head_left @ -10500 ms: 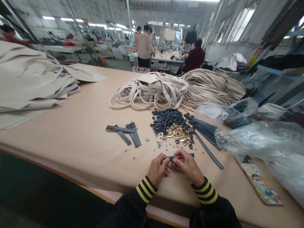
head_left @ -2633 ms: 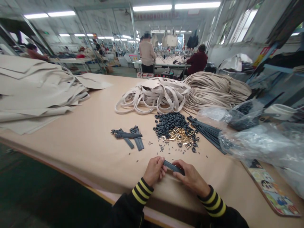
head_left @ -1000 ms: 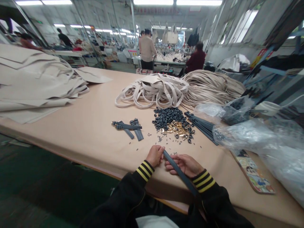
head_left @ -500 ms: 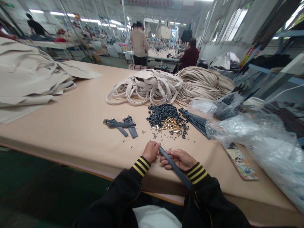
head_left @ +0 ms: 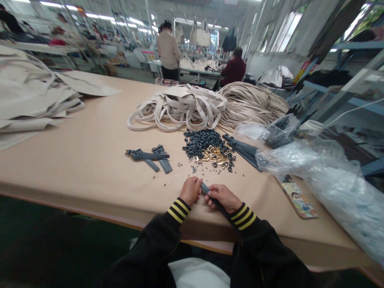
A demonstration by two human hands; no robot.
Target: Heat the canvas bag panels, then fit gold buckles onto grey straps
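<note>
A dark grey strap [head_left: 205, 188] runs between my hands over the table's near edge and back under my right forearm. My left hand [head_left: 191, 191] pinches its far end. Fingers of my right hand [head_left: 223, 197] are closed round the strap just behind. Beyond my hands lie gold buckles [head_left: 213, 155] in a heap, against a pile of small dark loops [head_left: 201, 142]. Several finished-looking buckled straps [head_left: 150, 157] rest crossed to the left. A bundle of plain dark straps [head_left: 243, 152] fans out to the right. Tiny dark bits are scattered between.
Looped beige straps [head_left: 180, 108] and a coil of beige cord [head_left: 255, 102] sit at the back of the table [head_left: 99, 160]. Beige fabric pieces [head_left: 30, 92] are stacked left. Clear plastic bags [head_left: 333, 180] and a phone in a cartoon case [head_left: 300, 200] lie right. People work in the background.
My right hand has gone from lying open under the strap to closing over it. My left hand keeps its pinch on the end. The view has shifted slightly.
</note>
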